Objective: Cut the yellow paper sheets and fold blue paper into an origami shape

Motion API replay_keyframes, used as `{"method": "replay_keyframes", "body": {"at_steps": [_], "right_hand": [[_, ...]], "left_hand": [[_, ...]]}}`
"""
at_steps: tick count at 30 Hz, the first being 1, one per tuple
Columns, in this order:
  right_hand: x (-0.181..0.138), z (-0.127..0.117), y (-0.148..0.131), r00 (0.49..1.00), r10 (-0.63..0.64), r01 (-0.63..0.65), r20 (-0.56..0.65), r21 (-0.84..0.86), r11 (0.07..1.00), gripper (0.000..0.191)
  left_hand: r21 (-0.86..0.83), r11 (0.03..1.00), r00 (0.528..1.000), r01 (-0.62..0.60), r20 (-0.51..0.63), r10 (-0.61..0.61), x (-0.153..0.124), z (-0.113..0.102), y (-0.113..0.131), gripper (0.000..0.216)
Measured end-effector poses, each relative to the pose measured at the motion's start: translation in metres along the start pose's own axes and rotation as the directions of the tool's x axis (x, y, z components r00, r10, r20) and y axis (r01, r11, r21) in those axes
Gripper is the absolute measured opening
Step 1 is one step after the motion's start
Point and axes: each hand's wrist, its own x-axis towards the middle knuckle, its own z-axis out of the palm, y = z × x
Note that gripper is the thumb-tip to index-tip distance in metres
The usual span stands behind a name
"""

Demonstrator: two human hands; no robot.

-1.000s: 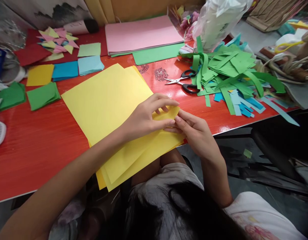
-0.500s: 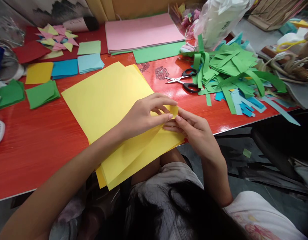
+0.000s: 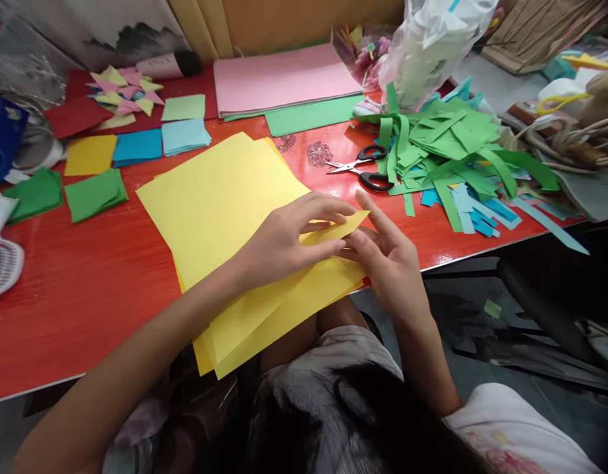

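Observation:
A stack of large yellow paper sheets (image 3: 224,191) lies askew on the red table, overhanging its front edge. The top sheet's right corner is lifted to a point between my hands. My left hand (image 3: 288,240) rests across this sheet, its fingers and thumb curved around the raised corner. At the right edge, my right hand (image 3: 395,257) has its thumb and lower fingers on the paper, with the index finger raised off it. The underside of the corner and some fingertips are hidden. Black-handled scissors (image 3: 365,166) lie spread just beyond my right hand.
Green paper strips (image 3: 456,138) are heaped at the right, with blue scraps below. Pink sheets (image 3: 284,79) lie at the back. Small squares, such as a blue stack (image 3: 138,146), sit at left near a folded paper star (image 3: 126,91). A white brush (image 3: 2,263) is at far left.
The yellow corner now stands out flatter and more pointed between my hands. My right index finger has lifted away from the paper. The view has shifted slightly.

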Motion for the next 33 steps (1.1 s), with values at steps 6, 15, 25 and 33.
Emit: {"method": "replay_keyframes", "body": {"at_steps": [6,15,25,33], "right_hand": [[-0.010,0.004,0.001,0.998,-0.006,0.016,0.070,-0.150,0.988,0.028],[0.020,-0.025,-0.017,0.908,-0.134,0.221,-0.397,0.182,0.958,0.014],[0.041,-0.059,-0.003,0.921,-0.060,0.191,-0.385,0.314,0.930,0.014],[0.030,-0.042,-0.014,0.934,-0.030,0.134,-0.356,0.271,0.953,0.018]], "left_hand": [[0.022,0.990,0.986,-0.140,0.089,0.138,-0.008,0.008,0.019,0.044],[0.388,0.876,0.923,-0.289,0.357,0.146,-0.010,-0.002,0.027,0.077],[0.820,0.350,0.888,-0.453,0.382,0.255,-0.013,-0.007,0.011,0.026],[0.932,0.259,0.829,-0.253,0.071,0.554,-0.007,-0.014,0.011,0.012]]}}
